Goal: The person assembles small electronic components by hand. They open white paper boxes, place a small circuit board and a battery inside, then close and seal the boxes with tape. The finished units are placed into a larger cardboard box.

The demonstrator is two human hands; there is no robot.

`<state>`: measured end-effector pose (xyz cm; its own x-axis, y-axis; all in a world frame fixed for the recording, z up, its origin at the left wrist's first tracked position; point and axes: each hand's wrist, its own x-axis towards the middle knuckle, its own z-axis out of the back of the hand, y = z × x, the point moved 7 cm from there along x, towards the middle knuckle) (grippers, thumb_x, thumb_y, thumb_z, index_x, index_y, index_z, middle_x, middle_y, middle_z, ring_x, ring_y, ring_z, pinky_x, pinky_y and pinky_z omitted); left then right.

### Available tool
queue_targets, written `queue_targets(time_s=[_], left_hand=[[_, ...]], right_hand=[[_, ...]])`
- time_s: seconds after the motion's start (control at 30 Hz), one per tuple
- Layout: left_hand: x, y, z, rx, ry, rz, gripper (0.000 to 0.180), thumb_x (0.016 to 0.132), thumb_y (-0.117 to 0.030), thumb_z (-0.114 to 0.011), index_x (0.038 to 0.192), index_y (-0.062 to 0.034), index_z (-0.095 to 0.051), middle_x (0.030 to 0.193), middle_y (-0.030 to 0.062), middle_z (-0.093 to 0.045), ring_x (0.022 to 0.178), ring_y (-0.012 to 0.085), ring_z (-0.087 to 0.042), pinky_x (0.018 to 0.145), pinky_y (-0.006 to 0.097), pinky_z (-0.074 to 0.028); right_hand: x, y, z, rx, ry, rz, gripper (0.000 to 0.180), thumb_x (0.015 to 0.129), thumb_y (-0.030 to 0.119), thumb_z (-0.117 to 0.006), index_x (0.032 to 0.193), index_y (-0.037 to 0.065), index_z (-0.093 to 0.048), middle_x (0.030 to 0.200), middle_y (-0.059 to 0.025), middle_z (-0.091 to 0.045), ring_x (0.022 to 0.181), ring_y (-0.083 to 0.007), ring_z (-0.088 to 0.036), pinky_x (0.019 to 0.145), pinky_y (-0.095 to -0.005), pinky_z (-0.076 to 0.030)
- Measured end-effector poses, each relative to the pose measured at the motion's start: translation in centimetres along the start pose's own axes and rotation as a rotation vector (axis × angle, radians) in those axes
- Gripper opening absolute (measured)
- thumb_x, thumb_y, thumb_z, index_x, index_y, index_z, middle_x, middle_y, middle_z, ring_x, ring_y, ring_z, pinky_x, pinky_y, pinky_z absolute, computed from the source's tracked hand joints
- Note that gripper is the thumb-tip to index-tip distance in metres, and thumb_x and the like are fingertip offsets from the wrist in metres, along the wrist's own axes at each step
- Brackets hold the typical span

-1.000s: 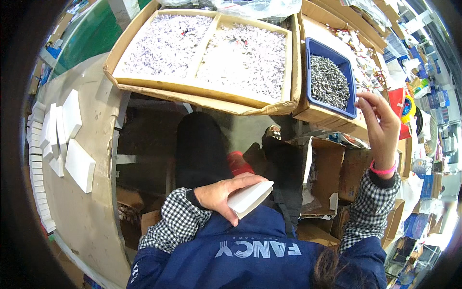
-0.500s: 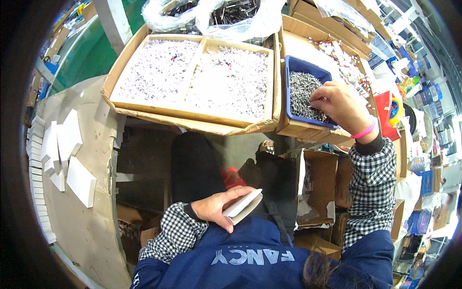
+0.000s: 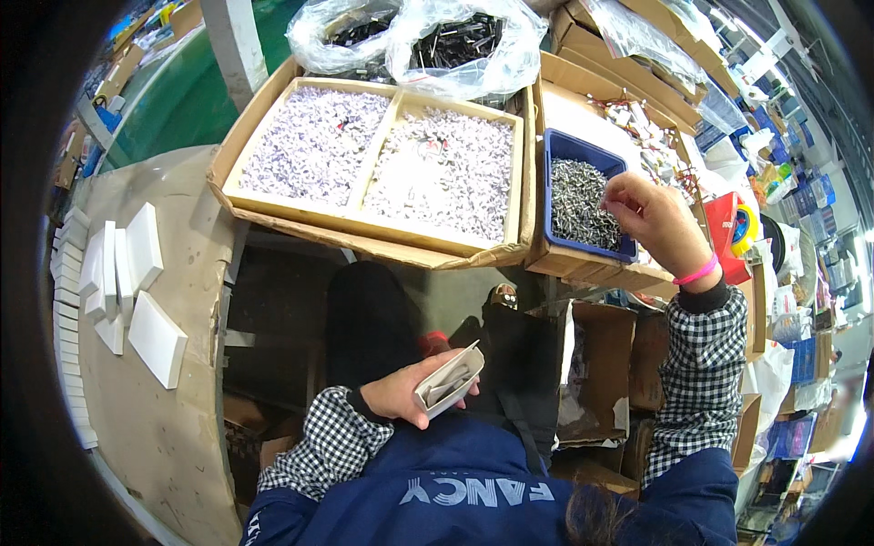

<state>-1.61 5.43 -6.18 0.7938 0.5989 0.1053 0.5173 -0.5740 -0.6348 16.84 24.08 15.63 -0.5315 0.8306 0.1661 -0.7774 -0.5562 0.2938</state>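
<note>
My left hand [image 3: 398,391] is closed around a small white box [image 3: 450,380], held low in front of my body. Its top is open and tilted to the right, and pale, folded-looking contents show inside. Out to the right, my right hand [image 3: 663,223] hangs above the right side of a blue plastic bin [image 3: 587,148]. Small silvery metal pieces that look like screws [image 3: 575,207] fill much of that bin. The thumb and fingertips of this hand are pinched together. Whatever lies between them is too small to tell.
A wooden tray [image 3: 369,177] with two compartments of tiny pale pieces sits in a cardboard box left of the bin. Behind it stand plastic bags [image 3: 455,50] of black parts. White boxes [image 3: 157,338] lie on the left table [image 3: 196,273]. A red box [image 3: 724,223] stands right.
My right hand has lifted slightly from the metal pieces and shifted right. My left hand has turned the white box so its open top shows. The whole view has shifted a little.
</note>
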Motion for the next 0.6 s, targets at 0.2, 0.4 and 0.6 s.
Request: queue_targets(time_s=[0.2, 0.4, 0.6], left_hand=[[0.3, 0.2, -0.4, -0.016, -0.006, 0.022, 0.124, 0.055, -0.037, -0.091, 0.148, -0.0055, -0.017, 0.13, 0.0068, -0.043, 0.122, 0.0205, -0.045, 0.099, 0.036, -0.043], [0.2, -0.2, -0.4, 0.014, -0.048, 0.021, 0.122, 0.053, -0.042, -0.091, 0.146, -0.0056, -0.021, 0.129, 0.0078, -0.044, 0.12, 0.0195, -0.046, 0.098, 0.036, -0.044], [0.3, -0.8, -0.2, -0.007, -0.095, -0.001, 0.119, 0.051, -0.046, -0.091, 0.142, -0.0052, -0.027, 0.125, 0.008, -0.046, 0.117, 0.0184, -0.048, 0.096, 0.034, -0.045]], right_hand=[[0.1, 1.9, -1.7, -0.21, 0.043, 0.215, 0.018, 0.081, 0.008, -0.066, 0.099, 0.005, -0.067, 0.086, -0.0138, -0.067, 0.077, -0.0302, -0.065, 0.071, -0.0348, -0.053], [0.6, 1.2, -1.2, -0.104, 0.008, 0.176, 0.011, 0.079, 0.008, -0.068, 0.089, 0.004, -0.069, 0.081, -0.0125, -0.067, 0.074, -0.0275, -0.065, 0.069, -0.0337, -0.053], [-0.5, 3.0, 0.4, 0.04, -0.008, 0.069, 0.009, 0.078, 0.006, -0.069, 0.087, 0.004, -0.07, 0.079, -0.0113, -0.067, 0.07, -0.0231, -0.066, 0.065, -0.0309, -0.052]])
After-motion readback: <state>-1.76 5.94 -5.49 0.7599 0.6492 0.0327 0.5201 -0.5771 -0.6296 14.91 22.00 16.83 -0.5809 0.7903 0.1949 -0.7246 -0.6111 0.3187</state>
